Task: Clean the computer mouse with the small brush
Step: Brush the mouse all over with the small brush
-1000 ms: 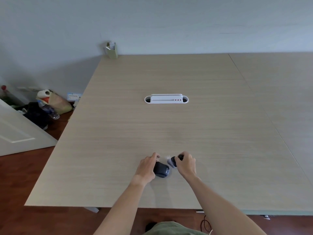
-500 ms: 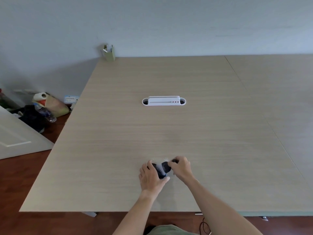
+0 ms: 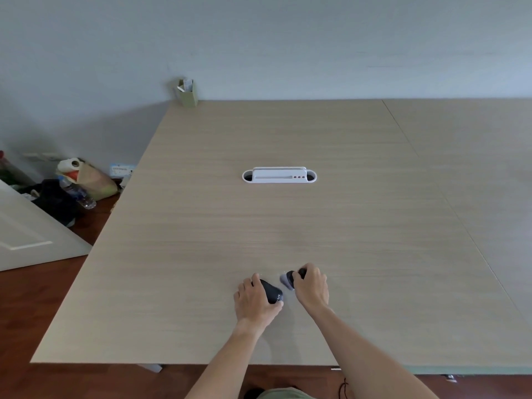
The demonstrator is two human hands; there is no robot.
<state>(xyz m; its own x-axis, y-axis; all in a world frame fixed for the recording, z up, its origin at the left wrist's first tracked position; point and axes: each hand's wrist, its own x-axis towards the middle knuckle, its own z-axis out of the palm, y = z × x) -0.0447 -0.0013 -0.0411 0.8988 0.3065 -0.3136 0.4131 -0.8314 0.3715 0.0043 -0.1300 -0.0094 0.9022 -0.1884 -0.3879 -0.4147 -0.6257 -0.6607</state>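
A black computer mouse [image 3: 272, 292] lies on the wooden table [image 3: 288, 226] near its front edge. My left hand [image 3: 254, 302] grips the mouse from the left and partly covers it. My right hand [image 3: 312, 286] holds a small brush [image 3: 288, 279] with a dark handle and pale bristles. The bristles sit just right of the mouse, slightly apart from it and blurred.
A white cable port [image 3: 279, 176] sits in the table's middle. A green pen holder [image 3: 188, 93] stands at the far left corner. Bags and a bottle [image 3: 77, 191] lie on the floor to the left, beside a white door [image 3: 23, 237].
The brush was over the mouse half a second ago and has now swept off to its right. My left hand keeps its hold on the mouse.
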